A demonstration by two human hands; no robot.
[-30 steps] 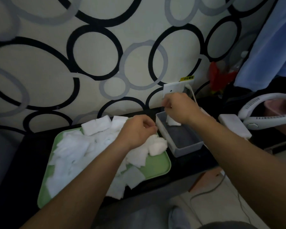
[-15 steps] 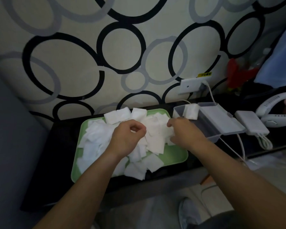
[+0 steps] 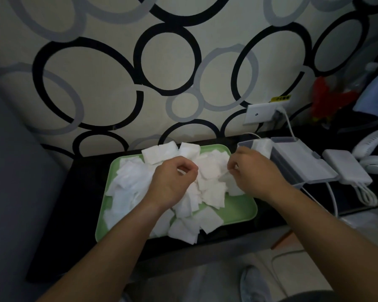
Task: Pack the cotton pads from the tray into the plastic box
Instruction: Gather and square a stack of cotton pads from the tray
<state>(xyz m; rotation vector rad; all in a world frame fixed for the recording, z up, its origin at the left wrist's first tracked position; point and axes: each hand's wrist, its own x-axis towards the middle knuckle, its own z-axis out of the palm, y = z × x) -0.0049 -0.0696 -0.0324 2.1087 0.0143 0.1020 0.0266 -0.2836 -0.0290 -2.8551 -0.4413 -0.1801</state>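
Observation:
A green tray [image 3: 238, 211] on the dark shelf holds a heap of several white square cotton pads [image 3: 210, 188]. My left hand [image 3: 170, 182] hovers over the heap's middle with fingers curled, pinching pads. My right hand [image 3: 253, 171] is at the tray's right side, fingertips pinching a pad's edge. The clear plastic box [image 3: 292, 162] stands right of the tray, partly behind my right hand, with a white pad [image 3: 263, 147] leaning at its far left end.
A white power adapter [image 3: 345, 166] with coiled cable lies right of the box. A wall socket [image 3: 262, 113] with a plugged cable is behind. A white neck fan [image 3: 373, 149] sits far right. The shelf's front edge runs below the tray.
My right hand left the box, where a pad now stands, and came back to the tray's right side. My left hand stayed on the heap. The view shifted right.

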